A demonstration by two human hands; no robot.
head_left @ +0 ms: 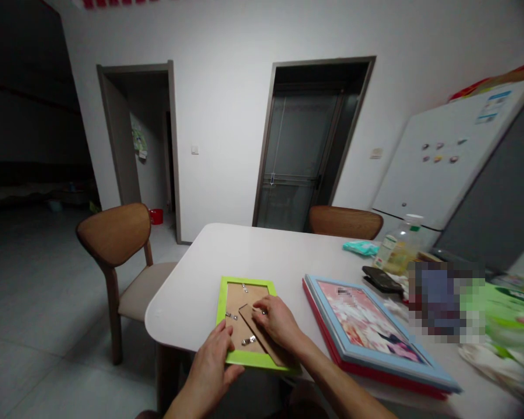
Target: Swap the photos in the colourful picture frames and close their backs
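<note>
White table (192, 297) with a blue frame (327, 314) lying over a red frame (375, 376), and a green frame (221, 302) back up.
The blue frame, largest of the three, holds a pink and white picture under a glossy front; the red frame's contents are hidden beneath it. The green frame lies to their left at the table's near edge, filled by a brown backing board (236, 298) with a slanting stand flap (251, 321). Beyond the stack, a clear bottle (395, 253) with a white cap contains some yellowish liquid. The left hand (212, 358) spreads loosely over the green frame's near left corner; the right hand (282, 323) bends its fingers at the flap, though whether they grip anything I cannot tell. Smallest are the metal clips (248, 340) on the board.
</note>
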